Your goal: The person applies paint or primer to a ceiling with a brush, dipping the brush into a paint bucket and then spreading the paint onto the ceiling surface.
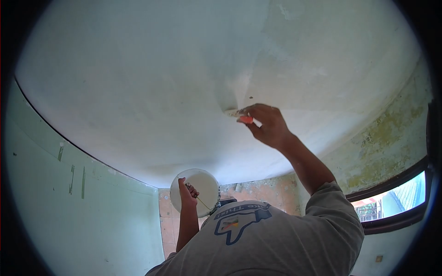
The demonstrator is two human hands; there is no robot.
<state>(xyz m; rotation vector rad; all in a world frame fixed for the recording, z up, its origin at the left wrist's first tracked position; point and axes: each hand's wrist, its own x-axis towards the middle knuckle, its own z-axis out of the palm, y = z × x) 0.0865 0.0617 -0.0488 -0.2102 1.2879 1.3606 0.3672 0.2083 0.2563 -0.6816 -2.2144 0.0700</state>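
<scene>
My right hand is raised to the pale wall surface, its fingers closed round a scraper with an orange-red part at the handle. The scraper's whitish, crusted blade lies at the wall, just below a small dark spot. Lower down, my left hand is closed at a round white bucket, over its opening. A thin yellowish stick or handle runs from that hand toward the bucket's rim. What exactly the left fingers grip is too small to tell.
Reddish floor tiles show below the bucket. At the left stands a green wall with tape-like strips. A dark-framed window is at the right, under a stained, mouldy wall section.
</scene>
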